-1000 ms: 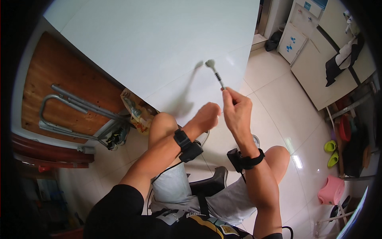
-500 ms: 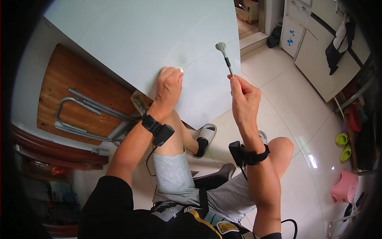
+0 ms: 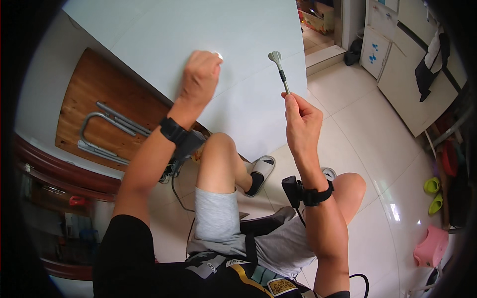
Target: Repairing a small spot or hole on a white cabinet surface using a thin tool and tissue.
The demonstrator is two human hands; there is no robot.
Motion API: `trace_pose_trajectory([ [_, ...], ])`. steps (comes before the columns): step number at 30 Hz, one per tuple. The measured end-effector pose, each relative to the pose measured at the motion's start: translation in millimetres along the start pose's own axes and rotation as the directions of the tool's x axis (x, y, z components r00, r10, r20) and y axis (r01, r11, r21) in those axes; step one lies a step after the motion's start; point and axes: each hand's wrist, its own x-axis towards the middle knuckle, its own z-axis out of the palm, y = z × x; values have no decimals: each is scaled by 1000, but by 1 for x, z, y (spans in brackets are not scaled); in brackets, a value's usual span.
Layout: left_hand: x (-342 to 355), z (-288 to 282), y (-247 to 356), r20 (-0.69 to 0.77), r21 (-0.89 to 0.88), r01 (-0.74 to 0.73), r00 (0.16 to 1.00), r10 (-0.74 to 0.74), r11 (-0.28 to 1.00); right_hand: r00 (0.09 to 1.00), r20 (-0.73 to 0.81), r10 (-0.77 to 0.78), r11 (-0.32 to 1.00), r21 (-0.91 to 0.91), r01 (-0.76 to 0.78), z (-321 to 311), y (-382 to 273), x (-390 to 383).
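My right hand (image 3: pixel 304 121) pinches the lower end of a slim grey-green dart-like stick (image 3: pixel 284 79). The stick points up and away, with a flared, fin-like head and a black ribbed band below it. My left hand (image 3: pixel 200 74) is closed, its back toward me, over the pale tabletop (image 3: pixel 248 107). A small white bit (image 3: pixel 219 55) pokes out at its fingertips. Most of that white bit is hidden, so its kind is unclear. Both wrists carry black straps with small boxes.
A wooden folding board (image 3: pixel 94 89) with grey metal legs leans at the left. My knees are below the table's near edge. At the right stand a pale cabinet (image 3: pixel 405 74), a pink stool (image 3: pixel 431 247) and green shoes (image 3: pixel 433 193).
My left hand has moved up and to the left across the tabletop, still closed. The right hand keeps its grip on the dart-like stick, almost unmoved. The view has shifted slightly.
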Motion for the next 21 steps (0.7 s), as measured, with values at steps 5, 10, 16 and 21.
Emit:
trace_pose_trajectory([
  [5, -66, 30, 16, 304, -64, 20, 953, 0, 998, 1000, -2, 3, 995, 95, -3, 6, 8, 3],
  [10, -130, 8, 25, 478, -93, 139, 875, -78, 986, 994, 61, 91, 995, -33, -90, 5, 18, 4],
  [16, -183, -48, 66, 516, -141, 457, 791, -329, 878, 966, 200, 164, 961, -254, -110, 15, 22, -8],
  [21, -206, -68, 95, 495, -120, 609, 721, -485, 784, 933, 311, 183, 926, -372, -57, 29, 25, -23],
])
